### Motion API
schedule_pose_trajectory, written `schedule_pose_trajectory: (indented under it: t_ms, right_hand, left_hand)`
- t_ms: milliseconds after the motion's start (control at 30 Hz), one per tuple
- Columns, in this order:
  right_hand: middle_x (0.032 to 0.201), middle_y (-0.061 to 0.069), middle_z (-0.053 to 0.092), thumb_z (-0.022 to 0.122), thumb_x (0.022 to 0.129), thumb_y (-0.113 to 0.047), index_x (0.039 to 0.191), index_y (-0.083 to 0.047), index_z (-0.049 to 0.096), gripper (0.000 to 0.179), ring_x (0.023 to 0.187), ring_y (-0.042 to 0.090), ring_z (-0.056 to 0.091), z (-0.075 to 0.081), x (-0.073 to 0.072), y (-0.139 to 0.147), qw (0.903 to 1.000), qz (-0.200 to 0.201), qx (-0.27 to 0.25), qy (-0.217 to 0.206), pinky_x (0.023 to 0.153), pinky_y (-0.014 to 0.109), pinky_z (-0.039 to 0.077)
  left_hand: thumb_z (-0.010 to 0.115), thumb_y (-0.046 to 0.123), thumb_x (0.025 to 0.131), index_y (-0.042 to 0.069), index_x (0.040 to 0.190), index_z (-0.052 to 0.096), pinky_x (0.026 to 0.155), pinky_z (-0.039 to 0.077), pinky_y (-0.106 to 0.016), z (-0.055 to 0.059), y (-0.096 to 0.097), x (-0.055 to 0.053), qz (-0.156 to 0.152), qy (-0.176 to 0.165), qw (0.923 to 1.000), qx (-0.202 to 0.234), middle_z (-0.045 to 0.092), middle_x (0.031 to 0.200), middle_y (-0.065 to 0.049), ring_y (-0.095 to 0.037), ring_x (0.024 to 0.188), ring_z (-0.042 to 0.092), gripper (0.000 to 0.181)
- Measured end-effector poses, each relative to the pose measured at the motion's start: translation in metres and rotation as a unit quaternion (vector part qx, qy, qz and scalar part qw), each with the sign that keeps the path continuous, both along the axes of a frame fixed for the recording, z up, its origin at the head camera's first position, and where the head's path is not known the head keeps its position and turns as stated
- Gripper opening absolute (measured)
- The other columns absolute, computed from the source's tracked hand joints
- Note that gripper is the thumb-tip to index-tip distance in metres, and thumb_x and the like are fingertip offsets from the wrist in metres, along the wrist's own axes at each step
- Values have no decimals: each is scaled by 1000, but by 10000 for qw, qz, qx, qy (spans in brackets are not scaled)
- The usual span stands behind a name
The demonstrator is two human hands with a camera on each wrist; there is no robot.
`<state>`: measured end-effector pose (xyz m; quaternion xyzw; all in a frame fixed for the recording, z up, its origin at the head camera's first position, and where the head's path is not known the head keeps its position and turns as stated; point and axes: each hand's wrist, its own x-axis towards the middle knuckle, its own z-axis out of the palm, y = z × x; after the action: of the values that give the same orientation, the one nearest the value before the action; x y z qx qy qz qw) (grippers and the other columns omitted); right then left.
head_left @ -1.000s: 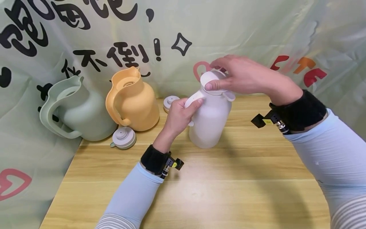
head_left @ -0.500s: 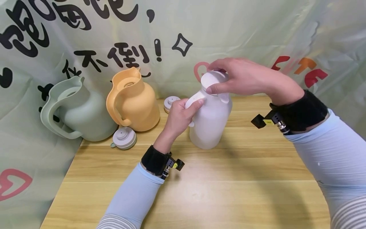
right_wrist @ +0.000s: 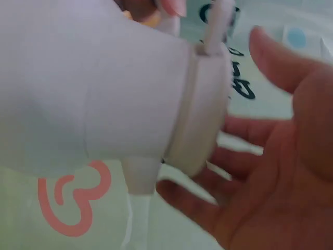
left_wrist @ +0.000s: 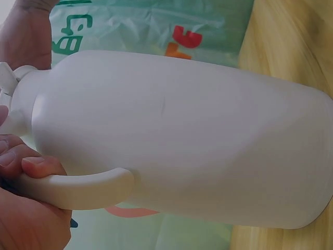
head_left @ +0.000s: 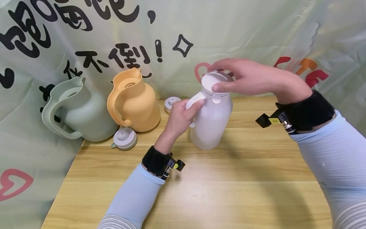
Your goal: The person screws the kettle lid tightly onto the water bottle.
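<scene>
A white thermos jug [head_left: 211, 124] stands on the wooden table, tilted in the head view's perspective. My left hand [head_left: 180, 117] grips its handle [left_wrist: 88, 190], thumb along the top. On the jug's neck sits a round white lid [head_left: 210, 82], its small tab [head_left: 216, 98] facing me. My right hand [head_left: 251, 76] is over the lid from the right, fingers loosely spread behind it. In the right wrist view the thumb [right_wrist: 276, 60] stands off from the lid, while the fingertips are right at its far edge. The spout [right_wrist: 140, 177] shows below the neck there.
To the left stand a green jug [head_left: 91, 111] and an orange jug [head_left: 143, 108], both without lids. One grey stopper lid [head_left: 125, 139] lies in front of them, another [head_left: 172, 102] behind my left hand. A printed sheet [head_left: 240, 28] hangs behind the table.
The lid's tab has turned from the jug's right side round to the front. My right hand has loosened and shifted slightly right; my left hand keeps its hold on the handle.
</scene>
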<state>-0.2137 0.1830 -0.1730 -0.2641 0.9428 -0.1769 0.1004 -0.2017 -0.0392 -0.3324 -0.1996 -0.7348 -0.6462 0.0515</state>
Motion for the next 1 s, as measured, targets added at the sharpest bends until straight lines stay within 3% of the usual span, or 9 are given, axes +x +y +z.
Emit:
schedule_pose_trajectory:
  t_ms: [133, 300, 467, 667, 800, 1000]
  right_hand:
    - [149, -1, 53, 65, 101, -35, 158, -33, 38, 63, 136, 25, 51, 5, 1, 11, 9980, 249, -141, -569, 111, 51, 41]
    - [141, 0, 59, 68, 98, -26, 159, -29, 37, 68, 128, 21, 56, 4, -1, 15, 9972, 415, 11, -626, 107, 47, 46]
    - [132, -1, 63, 72, 96, -31, 156, -31, 40, 68, 116, 19, 59, 1, -2, 12, 9989, 348, 191, -248, 95, 38, 48]
    - [139, 5, 57, 75, 91, -50, 149, -20, 48, 71, 121, 24, 55, -5, -3, 7, 9993, 122, 166, 310, 100, 45, 47]
    - [131, 11, 57, 76, 85, -64, 146, -15, 52, 82, 117, 27, 54, -10, -5, 3, 9969, -159, 254, 728, 99, 47, 45]
    - [133, 12, 55, 79, 82, -63, 152, -14, 47, 91, 120, 29, 52, -10, -3, 3, 9968, -144, 192, 766, 99, 48, 43]
  left_hand:
    - [70, 30, 99, 10, 62, 52, 52, 34, -28, 0, 0, 1, 16, -40, 10000, -10, 35, 55, 5, -16, 57, 42, 45]
    - [70, 30, 98, 10, 62, 52, 53, 34, -28, 0, 0, 1, 58, -54, 10000, -32, 35, 55, 5, -16, 58, 42, 45]
    - [70, 30, 99, 10, 63, 53, 53, 34, -28, 0, 1, 1, 30, -41, 10000, 12, 36, 54, 5, -16, 58, 42, 44]
    - [70, 28, 98, 12, 61, 51, 51, 32, -28, 1, 1, 1, 3, 1, 10000, 40, 37, 53, 6, -16, 55, 41, 45]
    - [70, 29, 98, 12, 61, 49, 51, 31, -28, 0, 0, 0, 30, 8, 10000, 21, 37, 53, 6, -16, 55, 41, 46]
    - [70, 30, 99, 11, 62, 52, 54, 34, -28, 0, 0, 0, 13, -34, 10000, -11, 36, 54, 5, -16, 58, 43, 45]
